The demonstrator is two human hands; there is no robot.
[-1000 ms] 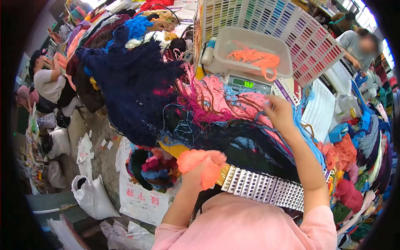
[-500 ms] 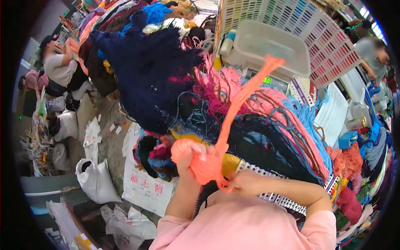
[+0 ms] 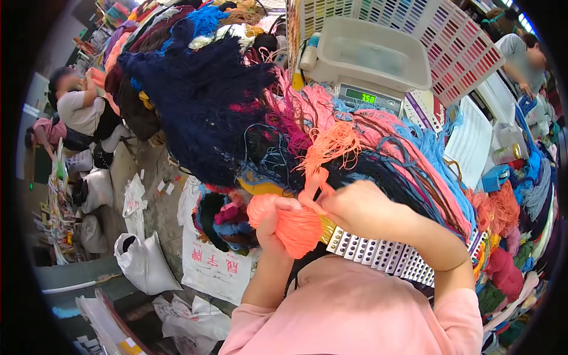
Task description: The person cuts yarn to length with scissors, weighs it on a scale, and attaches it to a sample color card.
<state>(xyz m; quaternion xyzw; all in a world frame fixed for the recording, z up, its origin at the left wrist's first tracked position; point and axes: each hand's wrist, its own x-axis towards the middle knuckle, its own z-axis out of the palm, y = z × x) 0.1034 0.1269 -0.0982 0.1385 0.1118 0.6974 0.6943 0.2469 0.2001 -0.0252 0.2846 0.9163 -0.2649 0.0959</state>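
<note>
A thick bundle of orange-coral yarn (image 3: 299, 232) is gripped by my left hand (image 3: 274, 222), the thumb lying across its top. My right hand (image 3: 355, 204) is closed on a strand of the same yarn at the bundle's upper right. From between the hands a loose, frayed tail (image 3: 334, 145) spreads upward over the heap. Beneath and beyond lie navy yarn (image 3: 201, 106) and long pink strands (image 3: 408, 171). Just below my right hand are white cards with dark dots (image 3: 378, 251).
A digital scale (image 3: 370, 97) carries a clear plastic tub (image 3: 373, 77) near a white bottle (image 3: 309, 53). Behind stands a white slatted basket (image 3: 467, 65). White sacks (image 3: 145, 263) lie on the floor at left. People sit at far left (image 3: 80, 106) and upper right (image 3: 523, 65).
My right hand has moved up from below the bundle to its upper right. The yarn tail, stretched upward before, now lies lower and shorter. The view has shifted slightly.
</note>
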